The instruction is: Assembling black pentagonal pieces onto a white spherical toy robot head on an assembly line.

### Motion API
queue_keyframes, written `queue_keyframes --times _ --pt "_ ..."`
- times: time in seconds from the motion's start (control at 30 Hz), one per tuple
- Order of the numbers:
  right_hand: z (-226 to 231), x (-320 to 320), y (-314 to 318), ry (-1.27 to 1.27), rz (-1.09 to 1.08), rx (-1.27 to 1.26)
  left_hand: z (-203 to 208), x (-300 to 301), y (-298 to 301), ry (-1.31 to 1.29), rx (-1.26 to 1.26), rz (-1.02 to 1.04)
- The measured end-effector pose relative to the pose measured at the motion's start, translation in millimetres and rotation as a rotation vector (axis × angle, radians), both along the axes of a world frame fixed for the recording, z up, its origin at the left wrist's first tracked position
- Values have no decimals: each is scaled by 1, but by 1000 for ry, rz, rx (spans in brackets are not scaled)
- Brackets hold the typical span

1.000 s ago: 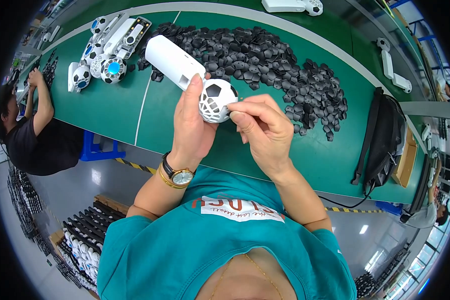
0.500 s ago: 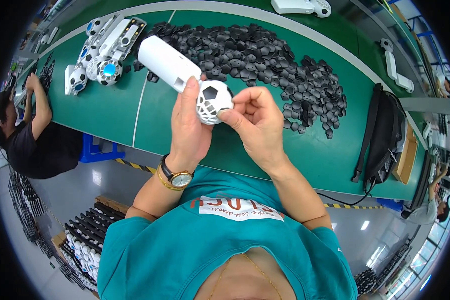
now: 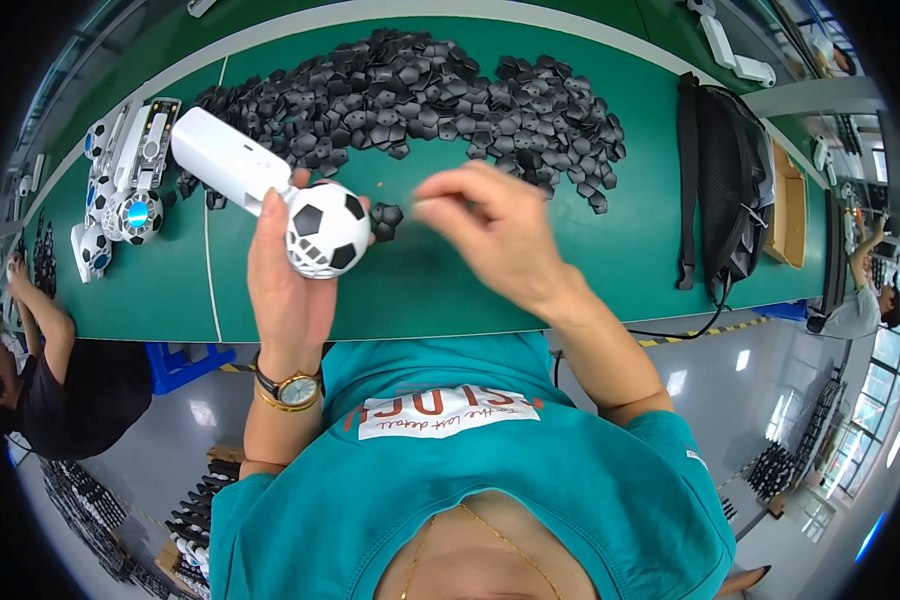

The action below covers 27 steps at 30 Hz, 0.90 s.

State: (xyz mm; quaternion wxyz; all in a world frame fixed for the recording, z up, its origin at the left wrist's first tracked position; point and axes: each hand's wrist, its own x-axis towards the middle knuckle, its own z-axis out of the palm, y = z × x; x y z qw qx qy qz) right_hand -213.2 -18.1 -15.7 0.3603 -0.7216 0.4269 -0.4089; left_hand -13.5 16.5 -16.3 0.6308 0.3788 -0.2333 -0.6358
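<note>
In my left hand (image 3: 288, 300) rests a white device with a long rectangular body (image 3: 230, 160) and a round head (image 3: 328, 230) patterned like a football. Its head carries black pentagon patches and a slotted grille low on its left side. The fingers are closed around the head, with the thumb up along its left side. To its right, my right hand (image 3: 480, 215) hovers apart from the device, fingers bent and smeared by motion; whether they hold anything is not visible. A few black pentagon pieces (image 3: 386, 221) lie on the green table between the head and that hand.
A wide heap of black pentagon pieces (image 3: 400, 90) spreads across the table (image 3: 450, 310). Several similar devices (image 3: 135, 210) stand at left. A black backpack (image 3: 725, 185) and an open cardboard box (image 3: 788, 205) are at right. Another person (image 3: 65, 390) sits at far left.
My right hand has come off the ball-shaped head and moved right. The device has turned in my left hand, showing more black patches. The whole view has shifted too.
</note>
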Motion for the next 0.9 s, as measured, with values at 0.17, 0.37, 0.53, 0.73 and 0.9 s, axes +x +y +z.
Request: queue_keyframes --times 0.17,0.37,0.53,0.73,0.9 --pt "-8 -45 -21 299 -186 -187 -1 7 -6 -68 -6 64" --pt "-3 -45 -34 630 -119 -295 -5 10 -4 -39 -27 80" --pt "9 -44 -38 714 -23 -229 -3 12 0 -47 -1 89" --pt "20 -42 -48 812 87 -114 6 10 -11 -12 -45 61" --pt "56 -27 -45 303 152 313 16 7 -21 128 -40 74"
